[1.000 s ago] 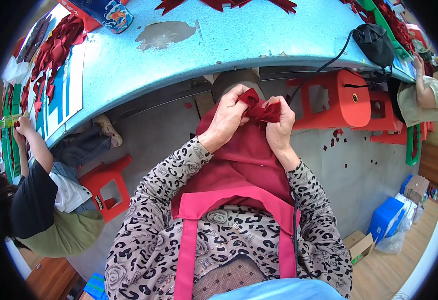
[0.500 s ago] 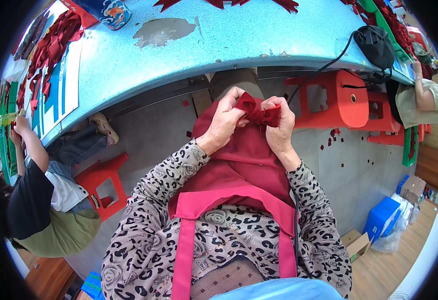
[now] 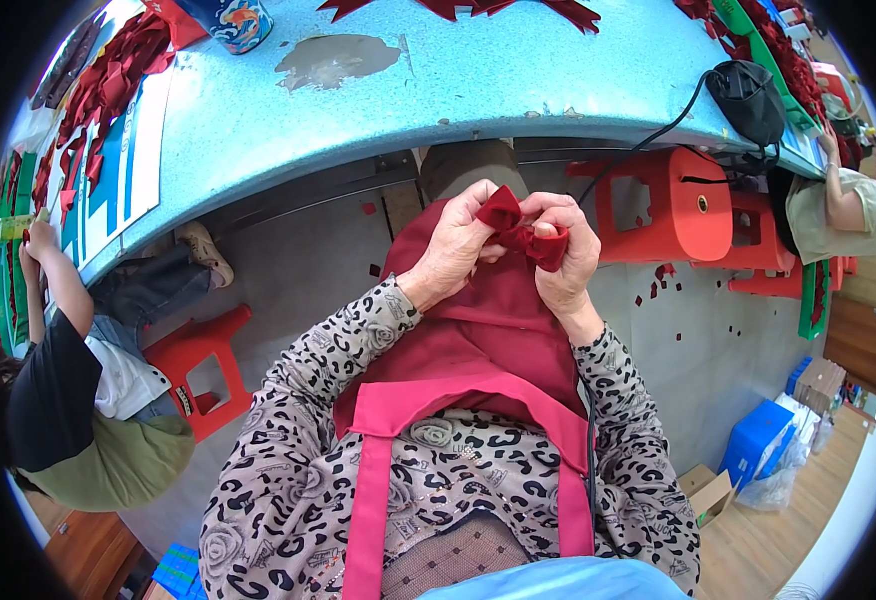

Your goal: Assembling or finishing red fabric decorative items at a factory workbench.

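Above my lap, in front of the blue table's edge, I hold a dark red ribbon bow [image 3: 499, 209] between both hands. My left hand [image 3: 456, 243] is closed, its fingers gripping the bow's left loop and middle. My right hand [image 3: 564, 252] pinches the right side, with the red loop showing between thumb and fingers. The bow is tilted, its left loop higher than its right one. Part of the knot is hidden behind my fingers. A dark red apron [image 3: 488, 345] with pink straps lies over my lap beneath the hands.
The speckled blue table [image 3: 438, 95] curves ahead, with red ribbon pieces [image 3: 108, 75] at its left. A black pouch [image 3: 748, 98] with a cord sits at the right edge. Red stools [image 3: 683, 205] stand under it. People work at left [image 3: 108, 440] and right [image 3: 843, 215].
The bow has tilted, its right side turning downward. My right hand's fingers have shifted over the bow's middle and right loop; the left hand stays nearly in place.
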Demonstrator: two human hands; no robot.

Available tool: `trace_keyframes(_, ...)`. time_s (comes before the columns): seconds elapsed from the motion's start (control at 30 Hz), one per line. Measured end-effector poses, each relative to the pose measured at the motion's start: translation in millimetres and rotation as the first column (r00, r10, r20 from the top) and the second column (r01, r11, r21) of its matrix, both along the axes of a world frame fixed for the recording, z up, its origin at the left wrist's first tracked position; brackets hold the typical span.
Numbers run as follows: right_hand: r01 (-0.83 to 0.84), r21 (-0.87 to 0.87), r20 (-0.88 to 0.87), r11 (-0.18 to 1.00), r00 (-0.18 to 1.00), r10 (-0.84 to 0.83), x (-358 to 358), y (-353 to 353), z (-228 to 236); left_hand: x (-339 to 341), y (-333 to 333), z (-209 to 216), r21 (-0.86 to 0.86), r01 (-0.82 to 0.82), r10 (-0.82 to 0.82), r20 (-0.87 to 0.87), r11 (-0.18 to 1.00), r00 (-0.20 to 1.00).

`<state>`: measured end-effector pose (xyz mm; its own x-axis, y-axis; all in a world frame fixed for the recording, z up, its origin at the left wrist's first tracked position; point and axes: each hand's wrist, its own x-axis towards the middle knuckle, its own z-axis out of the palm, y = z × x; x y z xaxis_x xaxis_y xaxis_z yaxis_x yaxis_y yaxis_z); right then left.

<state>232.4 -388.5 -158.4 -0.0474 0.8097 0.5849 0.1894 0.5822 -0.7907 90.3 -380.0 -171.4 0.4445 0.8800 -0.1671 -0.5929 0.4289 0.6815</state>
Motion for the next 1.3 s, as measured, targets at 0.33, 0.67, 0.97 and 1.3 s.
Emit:
trace_keyframes(0.33, -0.219, 0.091, 0.232, 0.971, 0.953, 0.193, 13, 17, 5, -10, 1, 13, 0.041, 0.175, -0.174, -0.033, 0.984, 0.984)
trace_keyframes(0.67, 0.157, -0.147, 0.177, 0.976, 0.976, -0.131, 6, -1, -16, -8, 6, -4, 0.101, 0.215, -0.182, -0.260, 0.971, 0.948)
trace_keyframes(0.97, 0.025, -0.586, 0.013, 0.810, 1.000, -0.021, 6, -9, -25, -6, 11, -11, 0.340, 0.163, 0.033, -0.504, 0.926, 0.863)
trace_keyframes(1.3, 0.191, -0.371, 0.087, 0.909, 0.981, -0.171, -2, -8, -30, -3, 6, -18, 0.283, -0.050, 0.185, -0.476, 0.958, 0.860)
